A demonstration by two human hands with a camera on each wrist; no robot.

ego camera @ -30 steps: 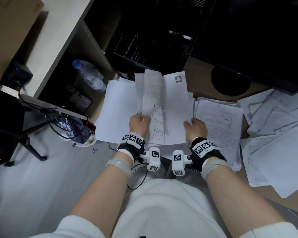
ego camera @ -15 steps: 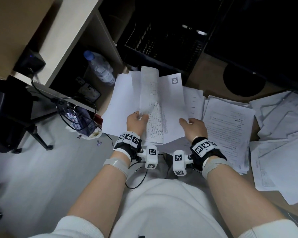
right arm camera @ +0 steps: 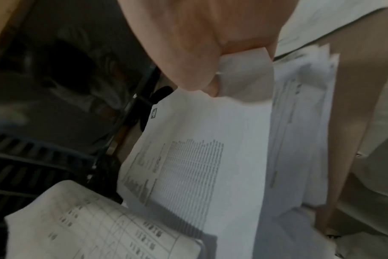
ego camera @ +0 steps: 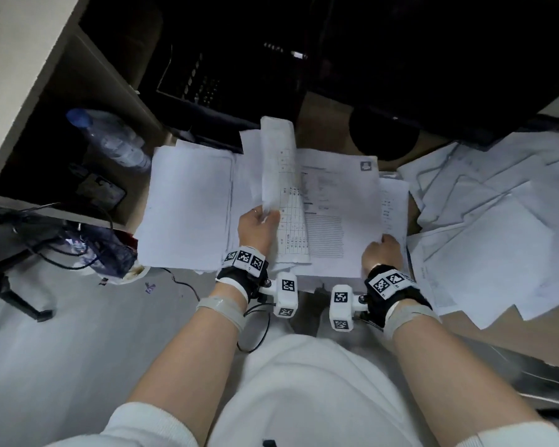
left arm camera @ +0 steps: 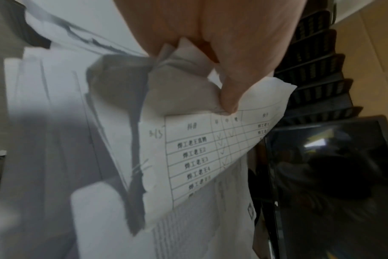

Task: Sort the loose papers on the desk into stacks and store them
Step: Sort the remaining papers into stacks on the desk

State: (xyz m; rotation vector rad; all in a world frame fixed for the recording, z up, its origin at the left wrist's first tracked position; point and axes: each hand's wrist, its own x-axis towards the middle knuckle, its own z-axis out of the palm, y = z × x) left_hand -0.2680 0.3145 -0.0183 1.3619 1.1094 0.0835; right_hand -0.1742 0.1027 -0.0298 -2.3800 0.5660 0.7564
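The table sheet (ego camera: 283, 188) stands folded, its long axis from 6 to 12 o'clock, pinched at its lower edge by the left hand (ego camera: 255, 227). At 3 o'clock lies the printed page (ego camera: 339, 208), and the right hand (ego camera: 381, 253) grips its corner.

Both forearms are extended forward at frame centre; the left hand (ego camera: 258, 228) and right hand (ego camera: 381, 253) are each closed in a pinch.
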